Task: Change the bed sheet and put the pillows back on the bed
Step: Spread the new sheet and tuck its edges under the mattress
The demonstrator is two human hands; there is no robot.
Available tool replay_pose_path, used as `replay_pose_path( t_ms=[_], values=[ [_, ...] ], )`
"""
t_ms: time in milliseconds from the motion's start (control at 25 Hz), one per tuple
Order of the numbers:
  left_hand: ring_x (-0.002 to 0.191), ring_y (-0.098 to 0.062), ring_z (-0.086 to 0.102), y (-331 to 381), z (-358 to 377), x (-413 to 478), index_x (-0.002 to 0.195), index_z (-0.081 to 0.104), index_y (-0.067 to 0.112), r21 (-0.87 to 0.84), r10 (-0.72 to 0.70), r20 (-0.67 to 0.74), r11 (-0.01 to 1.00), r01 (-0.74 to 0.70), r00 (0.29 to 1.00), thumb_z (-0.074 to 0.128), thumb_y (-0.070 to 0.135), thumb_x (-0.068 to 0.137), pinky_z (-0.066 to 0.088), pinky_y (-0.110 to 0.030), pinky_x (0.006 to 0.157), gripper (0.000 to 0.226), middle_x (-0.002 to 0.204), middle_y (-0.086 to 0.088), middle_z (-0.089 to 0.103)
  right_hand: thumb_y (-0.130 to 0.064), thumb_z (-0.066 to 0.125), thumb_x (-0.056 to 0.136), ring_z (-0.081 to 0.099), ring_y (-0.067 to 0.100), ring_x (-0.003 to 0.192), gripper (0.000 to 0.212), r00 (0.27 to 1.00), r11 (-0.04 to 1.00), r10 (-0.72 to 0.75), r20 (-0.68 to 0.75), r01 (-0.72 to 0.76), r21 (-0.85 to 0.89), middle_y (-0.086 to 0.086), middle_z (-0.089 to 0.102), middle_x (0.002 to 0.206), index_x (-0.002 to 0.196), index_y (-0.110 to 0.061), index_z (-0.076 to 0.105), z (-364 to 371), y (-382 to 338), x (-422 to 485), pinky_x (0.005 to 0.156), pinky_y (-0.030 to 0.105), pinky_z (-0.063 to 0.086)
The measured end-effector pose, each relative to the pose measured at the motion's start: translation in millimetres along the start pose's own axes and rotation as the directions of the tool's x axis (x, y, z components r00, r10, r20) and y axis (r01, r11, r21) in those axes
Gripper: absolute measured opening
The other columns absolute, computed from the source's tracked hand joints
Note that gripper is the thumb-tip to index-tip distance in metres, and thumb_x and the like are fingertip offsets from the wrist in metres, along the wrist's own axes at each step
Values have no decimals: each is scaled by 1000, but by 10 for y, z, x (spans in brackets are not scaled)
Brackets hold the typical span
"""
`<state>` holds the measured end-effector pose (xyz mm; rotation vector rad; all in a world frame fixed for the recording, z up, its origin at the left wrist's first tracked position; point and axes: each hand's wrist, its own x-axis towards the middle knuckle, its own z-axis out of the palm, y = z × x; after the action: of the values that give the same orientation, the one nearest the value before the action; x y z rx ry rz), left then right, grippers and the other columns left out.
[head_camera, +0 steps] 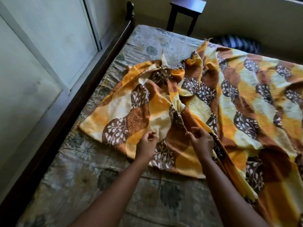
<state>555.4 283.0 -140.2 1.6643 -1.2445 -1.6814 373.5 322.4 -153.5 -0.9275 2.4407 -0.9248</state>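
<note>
A yellow, orange and brown leaf-patterned bed sheet (229, 99) lies partly spread over the right half of the mattress (91, 182), which has a faded grey floral cover. The sheet's left part is bunched and folded near the middle of the bed. My left hand (147, 143) hovers just above the sheet's near folded edge, fingers loosely curled, with no cloth between them. My right hand (203, 141) hovers beside it over a dark fold of the sheet, fingers also loosely curled and nothing visibly pinched.
A dark wooden bed frame (70, 102) runs along the left, close to pale panelled doors (41, 63). A dark stool (185, 12) stands beyond the far end of the bed. A dark striped bundle (237, 43) lies past the far right edge.
</note>
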Motion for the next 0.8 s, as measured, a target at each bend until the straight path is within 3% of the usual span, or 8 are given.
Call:
replay_pose_path(
  t_ms=[120, 240, 360, 440, 520, 600, 720, 800],
  values=[
    [110, -18, 52, 16, 378, 159, 128, 49, 21, 333, 167, 176, 917, -218, 970, 53, 25, 93, 48, -32, 88, 35, 124, -4, 54, -28, 72, 79, 54, 23, 108, 42, 997, 957, -51, 52, 64, -284, 5, 58, 118, 117, -19, 58, 24, 375, 159, 85, 30, 44],
    [130, -22, 36, 17, 598, 284, 138, 37, 25, 616, 300, 308, 660, -430, 903, 55, 25, 91, 36, -37, 104, 50, 141, -4, 39, -28, 59, 88, 53, 26, 109, 29, 989, 877, -120, 91, 148, -457, 6, 57, 118, 117, -20, 59, 153, 486, 349, 89, 37, 44],
    [137, -22, 24, 91, 746, 324, 145, 22, 30, 765, 356, 404, 374, -524, 843, 56, 23, 89, 25, -44, 112, 65, 148, -1, 25, -21, 54, 92, 62, 23, 85, 18, 975, 933, -192, 116, 218, -285, 10, 67, 100, 99, -14, 68, 64, 452, 403, 72, 31, 47],
    [139, -22, 24, 231, 803, 302, 145, 26, 28, 766, 458, 516, 131, -629, 724, 54, 20, 88, 20, -47, 115, 63, 150, -2, 27, -17, 56, 92, 61, 15, 72, 15, 924, 929, -351, 153, 364, -64, 8, 69, 90, 99, -12, 67, -113, 399, 196, 59, 23, 45],
    [117, -27, 55, 411, 792, 299, 122, 58, 16, 659, 596, 665, -184, -729, 450, 45, 16, 85, 38, -49, 106, 39, 123, -11, 58, -18, 57, 91, 60, 13, 69, 19, 895, 908, -420, 154, 410, 92, 6, 67, 85, 108, -11, 64, -349, 297, -47, 57, 22, 41],
    [85, -29, 65, 568, 710, 145, 96, 63, 13, 578, 631, 728, -354, -735, 269, 40, 16, 84, 55, -46, 80, 26, 92, -11, 65, -25, 64, 87, 57, 12, 68, 26, 883, 894, -439, 164, 411, 182, 4, 63, 79, 109, -12, 63, -655, 211, -201, 58, 26, 41],
    [69, -23, 59, 670, 506, -327, 95, 48, 14, 492, 584, 778, -336, -803, 233, 38, 21, 90, 51, -34, 52, 13, 85, -10, 59, -29, 77, 73, 57, 13, 72, 37, 819, 863, -504, 276, 487, 132, 2, 61, 82, 105, -13, 68, -1101, 224, -380, 65, 29, 47],
    [63, -20, 57, 615, 380, -688, 94, 48, 13, 530, 611, 757, -363, -766, 233, 38, 23, 92, 48, -30, 44, 14, 84, -9, 58, -25, 73, 78, 62, 20, 82, 27, 819, 863, -450, 355, 501, -61, 7, 67, 96, 102, -13, 71, -1315, 354, -574, 69, 26, 43]
  ],
)
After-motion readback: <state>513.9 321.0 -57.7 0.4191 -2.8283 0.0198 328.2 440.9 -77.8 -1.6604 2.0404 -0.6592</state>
